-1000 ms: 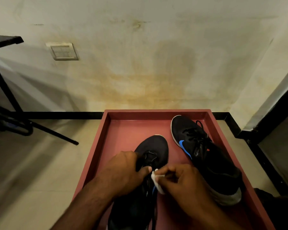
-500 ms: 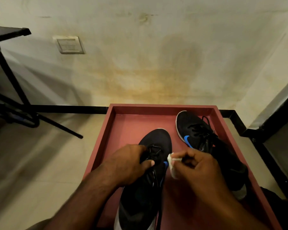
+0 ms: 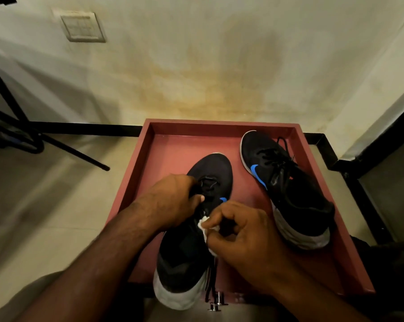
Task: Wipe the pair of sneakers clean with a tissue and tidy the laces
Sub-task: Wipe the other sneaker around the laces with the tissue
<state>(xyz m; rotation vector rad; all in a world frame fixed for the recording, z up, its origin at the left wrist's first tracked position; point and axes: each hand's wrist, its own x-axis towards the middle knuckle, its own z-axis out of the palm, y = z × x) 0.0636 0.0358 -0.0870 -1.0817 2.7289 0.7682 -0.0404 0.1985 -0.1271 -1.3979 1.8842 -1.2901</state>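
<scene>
— What carries the shoes, and what's around it?

— A red tray (image 3: pixel 136 173) on a pale tiled floor (image 3: pixel 45 205), its far edge against a stained wall (image 3: pixel 219 66) bearing a switch plate (image 3: pixel 82 26). Black stand legs (image 3: pixel 57 145) cross the floor left of it.

— Where are the sneakers?

— The right sneaker (image 3: pixel 289 189) lies along the tray's right edge. The left sneaker (image 3: pixel 196 228) lies mid-tray, heel over the near edge.

— And the hands?

— The left hand (image 3: pixel 170 203) grips the left sneaker's laced upper, fingers curled. The right hand (image 3: pixel 245 240) pinches a white tissue (image 3: pixel 205 226) against that shoe, just beside the left thumb.
</scene>
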